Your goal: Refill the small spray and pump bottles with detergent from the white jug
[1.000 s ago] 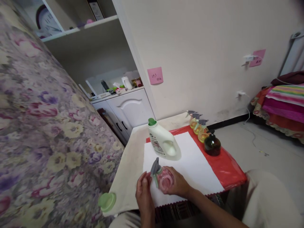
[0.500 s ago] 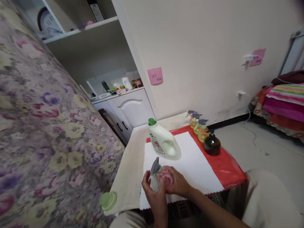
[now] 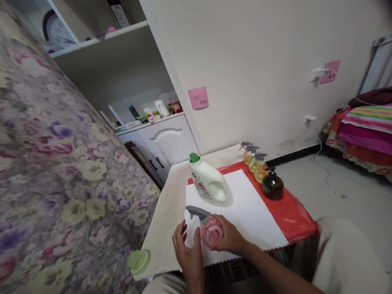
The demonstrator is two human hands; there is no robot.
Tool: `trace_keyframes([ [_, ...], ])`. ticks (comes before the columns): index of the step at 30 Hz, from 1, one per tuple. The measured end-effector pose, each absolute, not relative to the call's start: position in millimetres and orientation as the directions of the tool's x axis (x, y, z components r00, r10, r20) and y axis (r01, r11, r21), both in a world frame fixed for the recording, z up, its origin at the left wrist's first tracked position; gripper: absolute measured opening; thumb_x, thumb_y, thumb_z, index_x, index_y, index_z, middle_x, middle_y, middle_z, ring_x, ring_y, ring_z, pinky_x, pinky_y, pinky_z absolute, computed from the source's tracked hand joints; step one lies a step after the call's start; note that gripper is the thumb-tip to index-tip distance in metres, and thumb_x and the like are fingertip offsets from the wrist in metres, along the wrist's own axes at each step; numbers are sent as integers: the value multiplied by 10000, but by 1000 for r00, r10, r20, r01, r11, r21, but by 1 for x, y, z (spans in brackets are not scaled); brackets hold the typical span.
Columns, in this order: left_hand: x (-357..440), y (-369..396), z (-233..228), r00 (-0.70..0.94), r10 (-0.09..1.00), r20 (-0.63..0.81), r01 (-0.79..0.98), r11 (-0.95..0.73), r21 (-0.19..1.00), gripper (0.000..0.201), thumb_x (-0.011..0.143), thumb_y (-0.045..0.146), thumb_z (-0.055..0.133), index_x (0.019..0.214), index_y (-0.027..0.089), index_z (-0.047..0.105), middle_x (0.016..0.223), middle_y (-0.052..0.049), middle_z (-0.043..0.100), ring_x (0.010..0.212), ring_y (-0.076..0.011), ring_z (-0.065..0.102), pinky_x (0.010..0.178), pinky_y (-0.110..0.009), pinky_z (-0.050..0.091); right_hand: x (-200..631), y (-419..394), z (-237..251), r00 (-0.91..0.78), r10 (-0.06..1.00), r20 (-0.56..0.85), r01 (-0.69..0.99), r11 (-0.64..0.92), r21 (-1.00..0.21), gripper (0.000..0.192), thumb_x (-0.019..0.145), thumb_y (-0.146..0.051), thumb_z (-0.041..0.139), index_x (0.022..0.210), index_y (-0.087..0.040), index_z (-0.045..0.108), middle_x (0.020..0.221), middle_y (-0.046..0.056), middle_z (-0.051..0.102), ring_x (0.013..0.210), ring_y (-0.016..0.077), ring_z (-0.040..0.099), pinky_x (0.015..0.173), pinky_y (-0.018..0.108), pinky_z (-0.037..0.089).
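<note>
Pink spray bottle (image 3: 212, 231): gripped by right hand (image 3: 228, 239); left hand (image 3: 187, 255) fingers loose beside its grey trigger head (image 3: 197, 212), apparently being screwed on; next, tightening.

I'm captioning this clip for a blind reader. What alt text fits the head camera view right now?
Right hand grips a small round pink spray bottle with a grey trigger head over a white sheet on a low table, while the left hand touches the bottle's side. Behind stand a white detergent jug with a green cap, three yellow spray bottles and a dark round bottle.
</note>
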State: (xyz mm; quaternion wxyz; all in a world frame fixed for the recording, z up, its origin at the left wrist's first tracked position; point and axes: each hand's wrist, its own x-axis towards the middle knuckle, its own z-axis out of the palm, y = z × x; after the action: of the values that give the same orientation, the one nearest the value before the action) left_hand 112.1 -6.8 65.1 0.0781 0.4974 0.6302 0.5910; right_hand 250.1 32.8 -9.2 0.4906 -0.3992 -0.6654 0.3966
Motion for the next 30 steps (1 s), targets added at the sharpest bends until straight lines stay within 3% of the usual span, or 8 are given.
trace_keyframes([
  [4,121,-19,64,-517,657,549,581,-202,788,540,757,418,665,1233,210,515,1196,-99,524,1084,-266,542,970,-461,428,251,31,-8,-199,920,338,134,367,-921,886,499,-310,835,1294,-283,444,1230,59,612,1114,292,596,958,416,479],
  [7,130,-24,65,-479,565,672,676,-250,693,443,744,412,686,1110,193,567,1085,-84,549,1050,-266,533,959,-455,423,253,31,-7,-210,915,345,126,375,-918,884,510,-306,837,1299,-286,441,1230,52,610,1114,280,596,960,403,480],
  [10,135,-21,66,-374,665,647,688,-269,674,343,783,409,646,1046,196,587,987,-64,581,959,-246,563,888,-412,456,254,33,-8,-224,907,357,119,389,-914,911,497,-310,851,1306,-280,434,1251,55,598,1141,279,582,985,408,466],
  [13,137,-10,66,-349,760,548,678,-199,708,393,780,453,635,1069,190,593,919,-50,595,862,-232,578,804,-381,477,254,35,-11,-230,899,372,114,404,-907,927,489,-320,857,1311,-269,431,1279,66,577,1168,282,564,1008,417,449],
  [19,134,4,74,-354,786,507,700,-137,701,359,748,522,643,907,200,627,765,-5,576,656,-187,556,648,-319,458,251,38,-16,-223,897,383,119,415,-902,948,473,-326,868,1313,-275,433,1253,59,578,1146,282,572,991,418,460],
  [26,130,-1,82,-279,845,457,690,-155,707,394,779,482,612,1059,205,639,790,-6,553,660,-176,556,636,-302,468,251,38,-19,-226,899,375,121,408,-905,976,468,-339,871,1329,-294,413,1269,54,569,1160,291,560,1003,431,448],
  [30,130,3,84,-303,828,473,701,-143,699,351,748,490,642,949,203,643,777,-1,551,642,-173,536,622,-300,455,252,38,-16,-224,900,374,128,408,-904,972,468,-338,868,1329,-300,418,1256,50,570,1149,292,564,994,432,454],
])
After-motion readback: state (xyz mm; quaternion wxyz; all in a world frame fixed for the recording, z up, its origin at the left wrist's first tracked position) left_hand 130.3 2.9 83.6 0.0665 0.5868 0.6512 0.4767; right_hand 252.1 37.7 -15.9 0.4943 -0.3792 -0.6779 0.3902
